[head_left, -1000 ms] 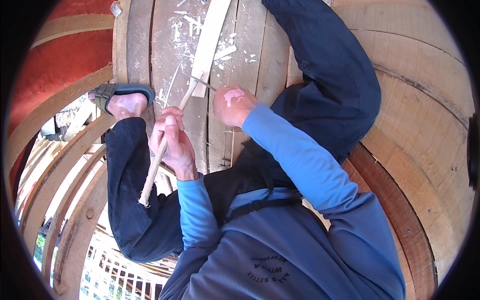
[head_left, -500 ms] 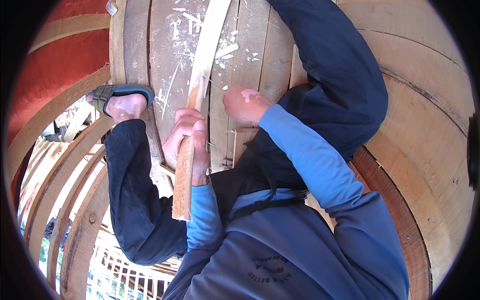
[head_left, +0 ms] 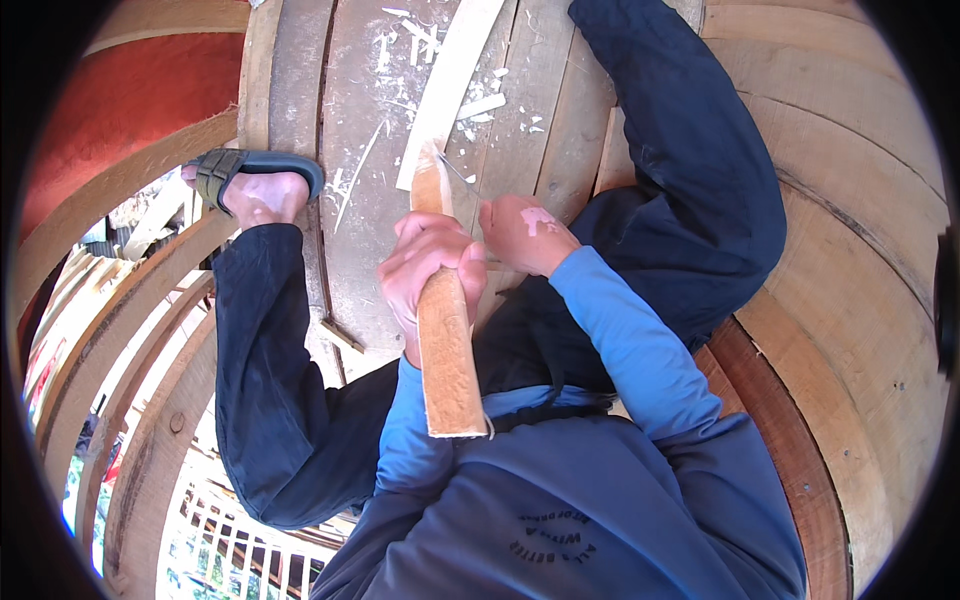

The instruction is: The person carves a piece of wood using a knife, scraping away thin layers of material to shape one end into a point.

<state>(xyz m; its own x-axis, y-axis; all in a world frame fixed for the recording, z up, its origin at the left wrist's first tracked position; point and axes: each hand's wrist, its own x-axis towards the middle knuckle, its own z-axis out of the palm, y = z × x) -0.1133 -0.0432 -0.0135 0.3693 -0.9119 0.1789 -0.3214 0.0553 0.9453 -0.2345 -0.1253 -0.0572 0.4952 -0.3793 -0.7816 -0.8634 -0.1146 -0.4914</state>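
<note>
My left hand (head_left: 428, 245) is wrapped around the middle of a flat wooden stick (head_left: 450, 360), whose near end points at my belly. The stick's far end is cut down to a narrower, paler tip. My right hand (head_left: 528, 235) is closed on a knife, its handle hidden in the fist. The thin knife blade (head_left: 458, 172) reaches toward the stick's far end and seems to touch its right edge. Beneath that end lies a long pale wooden strip (head_left: 455, 75), running away from me over the floor planks.
White wood shavings (head_left: 483, 106) are scattered around the strip. A small loose stick (head_left: 342, 335) lies by my left leg. My sandalled foot (head_left: 262, 195) rests on the planks (head_left: 350, 230). Slatted timber with gaps (head_left: 150, 400) rises at left; curved plank walls (head_left: 850, 260) stand at right.
The stick and my left hand have shifted right, and the stick now tilts the other way. My right hand and the knife sit slightly lower and further right. The view has also shifted a little.
</note>
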